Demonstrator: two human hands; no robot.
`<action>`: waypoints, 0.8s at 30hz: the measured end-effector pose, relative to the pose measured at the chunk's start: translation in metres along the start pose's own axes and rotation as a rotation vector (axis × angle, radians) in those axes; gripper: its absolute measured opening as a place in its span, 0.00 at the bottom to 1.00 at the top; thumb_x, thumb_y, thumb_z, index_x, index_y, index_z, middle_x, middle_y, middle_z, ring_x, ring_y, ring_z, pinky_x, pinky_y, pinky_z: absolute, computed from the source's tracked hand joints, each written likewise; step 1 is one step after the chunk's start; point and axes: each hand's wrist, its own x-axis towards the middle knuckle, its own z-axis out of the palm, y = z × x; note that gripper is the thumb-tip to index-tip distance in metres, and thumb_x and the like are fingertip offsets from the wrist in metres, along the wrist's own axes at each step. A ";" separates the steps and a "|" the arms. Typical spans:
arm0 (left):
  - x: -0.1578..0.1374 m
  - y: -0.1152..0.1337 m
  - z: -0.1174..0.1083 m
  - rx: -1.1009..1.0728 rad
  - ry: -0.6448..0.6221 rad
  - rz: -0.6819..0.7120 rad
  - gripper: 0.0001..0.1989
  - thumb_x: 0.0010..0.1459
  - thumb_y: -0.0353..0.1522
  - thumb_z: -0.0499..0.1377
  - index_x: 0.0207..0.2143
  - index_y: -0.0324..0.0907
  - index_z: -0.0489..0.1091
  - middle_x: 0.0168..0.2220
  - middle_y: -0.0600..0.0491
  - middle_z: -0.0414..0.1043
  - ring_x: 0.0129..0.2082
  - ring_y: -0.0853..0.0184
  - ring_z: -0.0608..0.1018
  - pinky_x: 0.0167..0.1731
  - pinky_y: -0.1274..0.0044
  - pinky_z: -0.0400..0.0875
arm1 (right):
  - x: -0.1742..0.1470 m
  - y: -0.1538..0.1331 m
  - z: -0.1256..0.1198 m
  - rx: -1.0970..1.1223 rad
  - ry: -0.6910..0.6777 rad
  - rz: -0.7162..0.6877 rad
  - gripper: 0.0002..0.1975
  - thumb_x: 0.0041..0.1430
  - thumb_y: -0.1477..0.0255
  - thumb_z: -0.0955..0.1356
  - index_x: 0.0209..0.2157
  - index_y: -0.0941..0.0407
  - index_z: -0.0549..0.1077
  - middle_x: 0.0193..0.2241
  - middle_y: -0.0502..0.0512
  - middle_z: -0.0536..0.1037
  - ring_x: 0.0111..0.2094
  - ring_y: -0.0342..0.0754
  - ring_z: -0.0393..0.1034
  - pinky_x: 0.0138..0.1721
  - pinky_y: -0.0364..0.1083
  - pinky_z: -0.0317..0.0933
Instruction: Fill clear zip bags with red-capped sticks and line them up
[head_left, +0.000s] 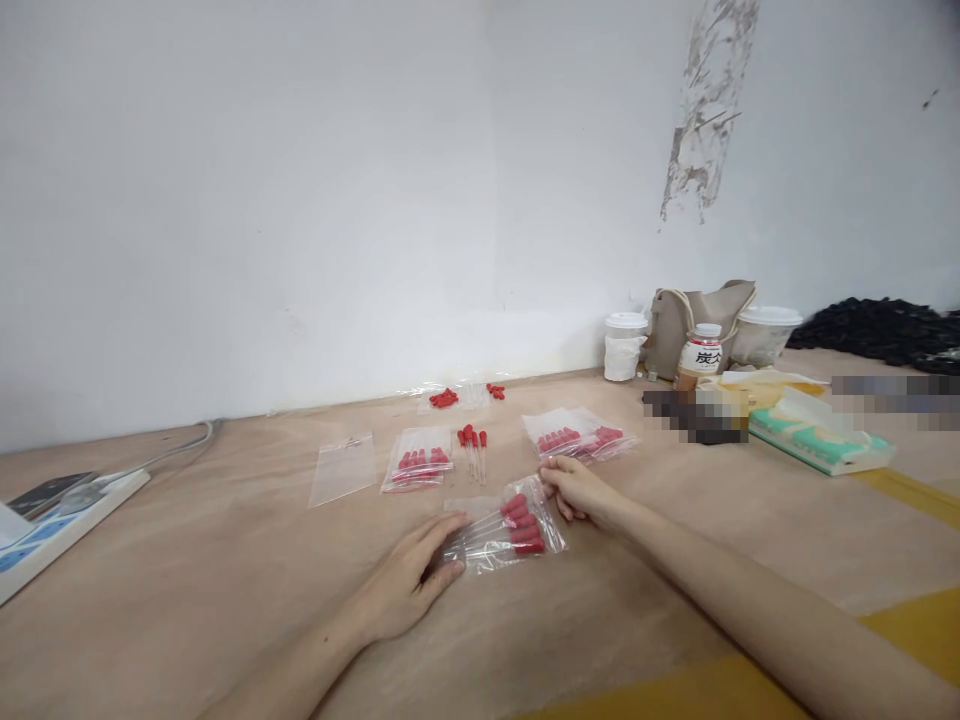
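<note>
A clear zip bag (504, 530) with several red-bulbed droppers inside lies on the wooden table (225, 600) in front of me. My left hand (409, 580) rests flat on the bag's left end, fingers spread over it. My right hand (574, 490) pinches the bag's right edge near the red bulbs. Just beyond lie loose red-topped droppers (473, 445), a filled bag (417, 461) to their left and an empty clear bag (343, 468) further left. Two more filled bags (579, 436) lie to the right.
Near the wall lie loose red bulbs (444, 398). At the back right stand two lidded cups (625, 346), a beige bag (694, 315), a bottle (700, 357) and a green tissue pack (821, 440). A white power strip (67, 520) sits at the left.
</note>
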 end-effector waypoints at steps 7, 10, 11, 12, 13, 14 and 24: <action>0.002 -0.001 0.000 0.044 -0.040 0.031 0.19 0.59 0.37 0.47 0.53 0.49 0.56 0.55 0.54 0.57 0.55 0.64 0.58 0.53 0.67 0.54 | -0.013 -0.011 0.004 -0.010 -0.271 -0.122 0.14 0.41 0.62 0.69 0.24 0.59 0.70 0.21 0.49 0.74 0.19 0.39 0.63 0.17 0.36 0.52; 0.002 -0.001 0.001 0.036 -0.032 0.014 0.19 0.60 0.38 0.46 0.54 0.49 0.55 0.55 0.54 0.56 0.55 0.64 0.58 0.53 0.67 0.54 | -0.020 -0.015 0.002 0.063 -0.350 -0.113 0.14 0.43 0.62 0.68 0.26 0.59 0.70 0.15 0.44 0.68 0.14 0.35 0.56 0.14 0.35 0.47; 0.001 -0.001 0.001 0.032 -0.027 0.009 0.19 0.60 0.38 0.46 0.53 0.49 0.55 0.55 0.54 0.55 0.55 0.64 0.57 0.53 0.67 0.54 | -0.022 -0.016 0.000 0.098 -0.366 -0.104 0.14 0.44 0.62 0.68 0.26 0.59 0.70 0.13 0.43 0.66 0.12 0.34 0.53 0.13 0.35 0.45; 0.001 -0.002 0.001 0.028 -0.022 0.004 0.19 0.60 0.38 0.46 0.53 0.49 0.56 0.56 0.54 0.55 0.55 0.64 0.57 0.54 0.67 0.54 | -0.023 -0.017 -0.004 0.142 -0.367 -0.097 0.13 0.44 0.62 0.68 0.26 0.59 0.70 0.12 0.43 0.65 0.11 0.34 0.52 0.12 0.35 0.44; 0.000 -0.002 0.001 0.025 -0.016 -0.001 0.19 0.60 0.38 0.46 0.53 0.49 0.56 0.56 0.54 0.55 0.55 0.64 0.57 0.54 0.68 0.53 | -0.024 -0.019 -0.009 0.197 -0.354 -0.092 0.13 0.45 0.63 0.68 0.27 0.59 0.70 0.13 0.43 0.66 0.11 0.34 0.52 0.12 0.35 0.44; 0.000 -0.003 0.001 0.021 -0.010 -0.008 0.18 0.60 0.38 0.46 0.53 0.49 0.56 0.56 0.54 0.54 0.55 0.64 0.58 0.54 0.68 0.53 | -0.025 -0.020 -0.014 0.253 -0.330 -0.086 0.12 0.45 0.64 0.68 0.28 0.59 0.70 0.15 0.45 0.68 0.12 0.34 0.55 0.12 0.35 0.47; 0.005 -0.011 0.002 -0.022 0.251 -0.172 0.14 0.57 0.39 0.48 0.40 0.45 0.68 0.41 0.52 0.67 0.39 0.65 0.71 0.39 0.74 0.66 | -0.002 -0.042 -0.006 0.545 -0.009 -0.136 0.03 0.47 0.75 0.66 0.23 0.58 0.67 0.18 0.50 0.72 0.21 0.41 0.67 0.23 0.39 0.65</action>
